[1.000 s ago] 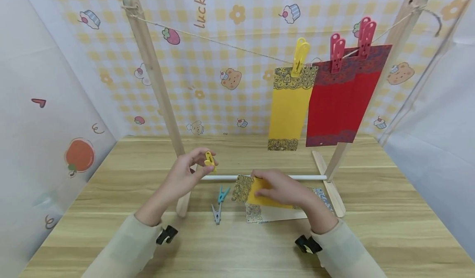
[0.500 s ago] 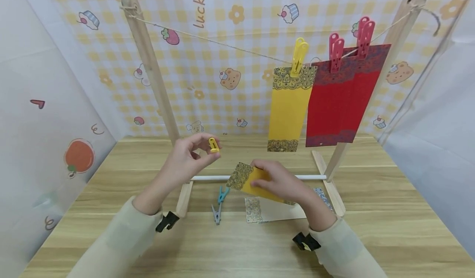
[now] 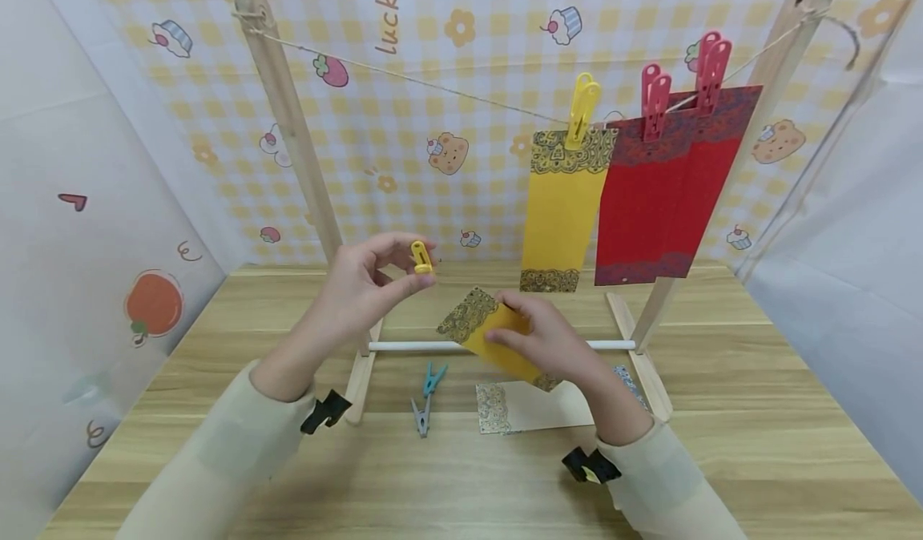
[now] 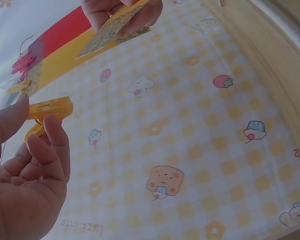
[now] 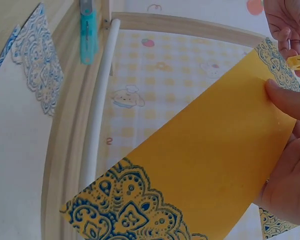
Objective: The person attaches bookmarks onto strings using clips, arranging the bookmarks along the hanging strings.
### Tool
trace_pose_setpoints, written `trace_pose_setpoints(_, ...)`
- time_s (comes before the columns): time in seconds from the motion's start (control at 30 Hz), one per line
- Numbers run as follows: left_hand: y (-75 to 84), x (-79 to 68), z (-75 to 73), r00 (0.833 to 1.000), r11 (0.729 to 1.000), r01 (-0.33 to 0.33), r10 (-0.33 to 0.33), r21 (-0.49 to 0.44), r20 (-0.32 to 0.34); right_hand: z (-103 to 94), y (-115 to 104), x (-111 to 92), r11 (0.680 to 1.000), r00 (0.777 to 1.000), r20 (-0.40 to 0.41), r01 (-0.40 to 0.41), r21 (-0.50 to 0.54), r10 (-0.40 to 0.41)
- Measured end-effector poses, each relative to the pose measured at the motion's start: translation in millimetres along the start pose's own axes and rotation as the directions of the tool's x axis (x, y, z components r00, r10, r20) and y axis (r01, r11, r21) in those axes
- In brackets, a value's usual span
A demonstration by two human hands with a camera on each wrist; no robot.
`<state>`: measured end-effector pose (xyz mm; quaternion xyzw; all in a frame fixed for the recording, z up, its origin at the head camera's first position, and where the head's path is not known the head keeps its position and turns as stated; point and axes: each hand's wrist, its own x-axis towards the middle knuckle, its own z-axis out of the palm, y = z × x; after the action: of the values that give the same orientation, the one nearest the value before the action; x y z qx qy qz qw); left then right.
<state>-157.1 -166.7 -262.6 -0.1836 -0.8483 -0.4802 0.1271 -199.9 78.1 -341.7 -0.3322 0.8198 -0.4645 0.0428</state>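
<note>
In the head view, we see the left hand (image 3: 364,288) raised over the tabletop (image 3: 433,484), its grip narrow, pinching a yellow clothespin (image 3: 421,258) between thumb and fingers. The right hand (image 3: 544,340) grips a yellow card (image 3: 499,352) with dark patterned ends, thumb on its face; the card tilts, its upper end pointing toward the left hand but apart from it. Below it we find a white card (image 3: 544,409) with a patterned end lying flat, a blue-patterned edge (image 3: 630,384) showing beyond the right wrist. A teal clothespin (image 3: 434,380) and a grey clothespin (image 3: 421,417) lie together near the white bar (image 3: 411,346). On the string (image 3: 433,85) hang a second yellow card (image 3: 562,219) under a yellow clip (image 3: 582,115) and overlapping red cards (image 3: 649,211) under pink clips (image 3: 655,106).

In the left wrist view, we see the thumb on one side of the yellow clothespin and fingertips on the other, with a checked cloth (image 4: 190,150) behind.

In the right wrist view, we see the yellow card slanting across the middle, held at its edge, the left hand and its clothespin near its far end.
</note>
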Motion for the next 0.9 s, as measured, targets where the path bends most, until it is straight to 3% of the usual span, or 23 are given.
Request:
trace_pose_setpoints(0.37,13.7,11.7,-7.3,0.996,0.997,-0.069,0.071,0.039,-0.046,-5.4,-10,5,0.992,0.991,-0.131,0.006,0.126,0.010)
trace_pose_setpoints(0.67,28.7,20.4,-9.7,0.995,0.993,-0.069,0.075,0.099,-0.064,-6.9,-17,10,0.981,0.979,-0.202,0.041,0.188,-0.002)
trace_pose_setpoints(0.9,41.9,29.1,-12.3,0.987,0.987,-0.133,0.140,0.085,-0.085,-9.5,-27,14,0.962,0.963,-0.271,0.078,0.260,-0.005)
